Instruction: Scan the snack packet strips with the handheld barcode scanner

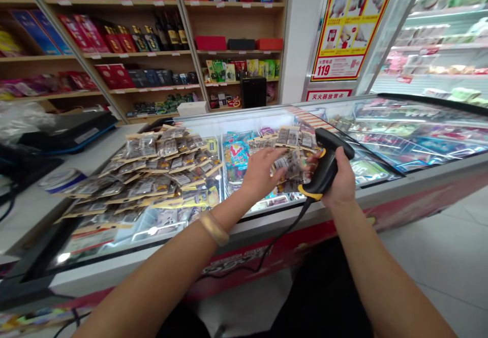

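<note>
My right hand (340,183) is wrapped round the handle of a black and yellow barcode scanner (327,167), whose cord hangs down over the freezer front. My left hand (263,173), with a gold bangle at the wrist, reaches over a small pile of clear snack packets (293,137). Its fingers are spread, and I see nothing held in them; whether the fingertips touch a packet I cannot tell. To the left, a larger heap of similar packets (163,160) lies in overlapping rows on the glass lid.
The chest freezer (263,216) runs across in front of me, with packaged goods under its glass. At left stand a counter (23,211) and a round tin (61,179). Shelves of boxes and bottles (171,30) line the back; a refrigerated display (438,48) is at right.
</note>
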